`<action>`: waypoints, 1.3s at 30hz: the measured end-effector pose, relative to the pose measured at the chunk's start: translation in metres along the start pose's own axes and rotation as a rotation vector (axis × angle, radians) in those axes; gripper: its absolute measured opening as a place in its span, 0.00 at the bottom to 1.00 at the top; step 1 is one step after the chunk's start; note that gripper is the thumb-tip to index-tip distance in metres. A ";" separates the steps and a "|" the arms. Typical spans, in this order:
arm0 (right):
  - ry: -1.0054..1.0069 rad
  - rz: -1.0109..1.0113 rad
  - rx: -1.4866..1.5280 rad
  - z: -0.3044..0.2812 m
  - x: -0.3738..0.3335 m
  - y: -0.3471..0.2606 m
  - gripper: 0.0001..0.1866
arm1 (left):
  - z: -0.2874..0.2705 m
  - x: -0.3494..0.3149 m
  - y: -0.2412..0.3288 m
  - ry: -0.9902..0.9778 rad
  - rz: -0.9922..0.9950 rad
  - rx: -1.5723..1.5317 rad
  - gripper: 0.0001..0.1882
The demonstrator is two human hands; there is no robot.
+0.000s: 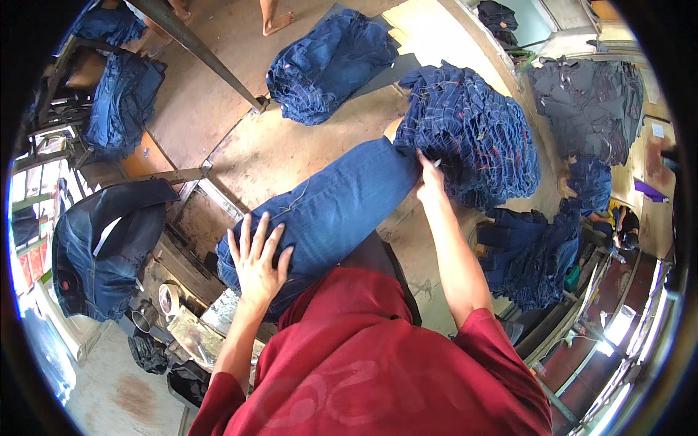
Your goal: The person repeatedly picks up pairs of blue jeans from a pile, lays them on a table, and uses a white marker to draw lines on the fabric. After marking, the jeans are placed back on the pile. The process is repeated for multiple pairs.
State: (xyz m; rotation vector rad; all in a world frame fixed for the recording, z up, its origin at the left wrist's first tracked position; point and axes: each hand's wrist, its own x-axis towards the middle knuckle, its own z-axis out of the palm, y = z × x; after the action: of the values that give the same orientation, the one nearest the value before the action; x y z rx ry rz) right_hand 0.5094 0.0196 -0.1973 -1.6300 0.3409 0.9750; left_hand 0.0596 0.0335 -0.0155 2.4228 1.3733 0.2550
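- Jeans leg [331,207] of dark blue denim lies stretched over a long narrow board, running from the lower left to the upper right, just in front of the person.
- Left hand [256,260] lies flat on the near end of the denim, with the fingers spread wide.
- Right hand [429,182] is closed at the far end of the leg and pinches a thin light tool; its tip is too small to tell.
- Big pile of folded jeans [472,138] with rough stitched edges touches that far end.
- Bare concrete floor [276,149] stays open on the left of the leg.
- Roll of tape [169,298] stands near the left wrist.
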 end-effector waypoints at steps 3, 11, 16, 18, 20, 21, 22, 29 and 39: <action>0.216 -0.467 -0.104 0.013 0.036 -0.046 0.19 | 0.017 -0.008 0.002 -0.193 -0.101 0.036 0.35; 0.237 -0.655 -0.090 -0.007 0.060 -0.167 0.22 | 0.062 0.054 0.046 0.008 -0.071 -0.005 0.34; 0.127 -0.845 -0.110 -0.006 0.039 -0.219 0.23 | 0.108 0.111 0.146 -0.031 0.257 -0.203 0.35; 0.134 -0.826 -0.118 0.000 0.003 -0.246 0.24 | 0.132 0.133 0.172 -0.078 0.265 -0.141 0.39; -0.070 -0.982 -0.132 0.013 -0.050 -0.262 0.27 | 0.151 0.144 0.194 -0.098 0.210 0.004 0.43; -0.099 -1.031 -0.202 0.017 -0.083 -0.264 0.28 | 0.158 0.147 0.201 -0.063 0.179 -0.024 0.43; -0.100 -1.130 -0.338 0.023 -0.116 -0.261 0.29 | 0.165 0.147 0.208 -0.047 0.159 -0.025 0.42; -0.937 -1.327 -0.866 0.085 -0.265 -0.110 0.15 | 0.187 0.124 0.230 0.049 0.153 -0.053 0.36; -1.235 -1.417 -1.244 0.115 -0.283 -0.022 0.04 | 0.191 0.122 0.238 0.007 0.148 -0.078 0.37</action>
State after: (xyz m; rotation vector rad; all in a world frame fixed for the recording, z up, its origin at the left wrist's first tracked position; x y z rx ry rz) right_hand 0.3039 0.0548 0.0267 -1.2784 -2.2863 0.7553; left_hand 0.3726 -0.0138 -0.1029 2.4628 1.1655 0.3477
